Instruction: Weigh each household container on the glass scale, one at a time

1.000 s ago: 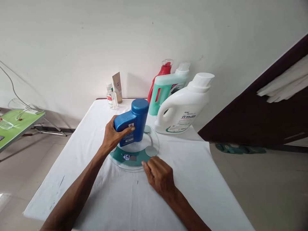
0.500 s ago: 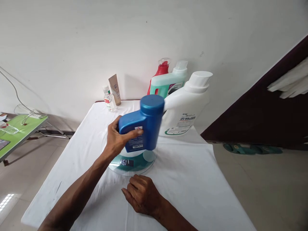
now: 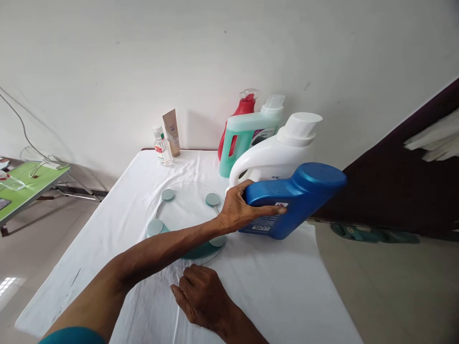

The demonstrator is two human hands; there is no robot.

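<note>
Our left hand (image 3: 241, 210) clasps the tilted blue bottle (image 3: 299, 203) beside the glass scale (image 3: 186, 205), apparently a carrying step; placement calls for levelling. Our right hand (image 3: 202, 296) has fingers curled inward.

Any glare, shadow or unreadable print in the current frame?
Head view: bright glare on the floor at lower left; head view: soft shadow on the wall right of the brown tube; head view: small print on the blue bottle unreadable.

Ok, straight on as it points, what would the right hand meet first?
Probably the glass scale, at its near rim; the left forearm crosses above, and depth at the right hand is unclear.
</note>
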